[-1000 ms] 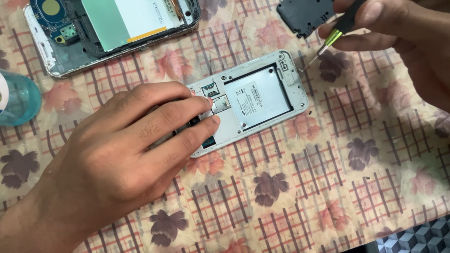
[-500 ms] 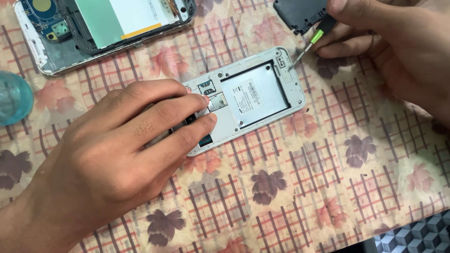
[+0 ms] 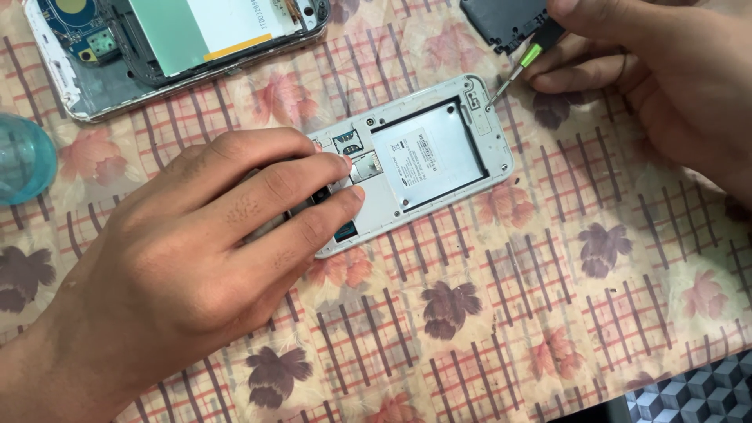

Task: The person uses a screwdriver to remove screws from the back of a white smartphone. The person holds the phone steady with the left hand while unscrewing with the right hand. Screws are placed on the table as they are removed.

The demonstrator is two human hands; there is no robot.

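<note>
Blue plastic bottle (image 3: 23, 159) sits at the tablecloth's (image 3: 595, 313) left edge, a dismantled phone (image 3: 157, 47) along its far edge. Left hand (image 3: 204, 258) presses flat, fingers spread, on the open white phone (image 3: 427, 160) mid-cloth. Right hand (image 3: 666, 70) pinches a screwdriver (image 3: 521, 66), tip at the phone's far-right corner, beside a black cover (image 3: 501, 19).

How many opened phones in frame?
2. One white phone lies mid-table, back cover off, pinned by the left hand, with the right hand setting a screwdriver at its corner. A second disassembled phone is top left, partly cropped.
</note>
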